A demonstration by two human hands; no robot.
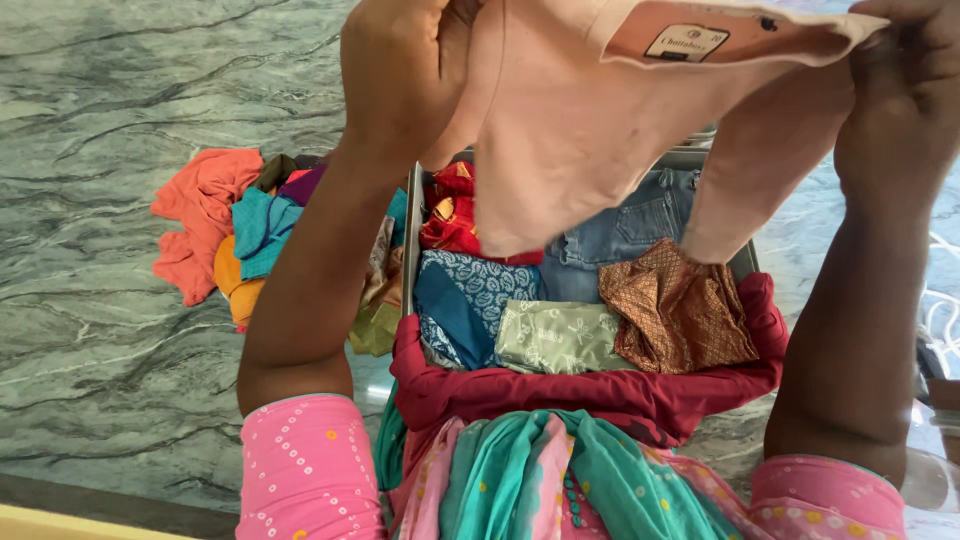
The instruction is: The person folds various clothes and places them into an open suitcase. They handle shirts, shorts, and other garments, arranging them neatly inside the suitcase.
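I hold a pale peach shirt up in front of me. My left hand grips its left edge and my right hand grips the collar end with the sewn label. Beneath it lies an open suitcase packed with folded clothes: a blue patterned piece, a pale green piece, a brown-gold brocade piece, blue jeans and red cloth. A maroon garment drapes over the near rim.
A heap of loose clothes in orange, teal and purple lies on the grey-green marble floor left of the suitcase. A teal and pink scarf hangs down my front. White cords show at the right edge.
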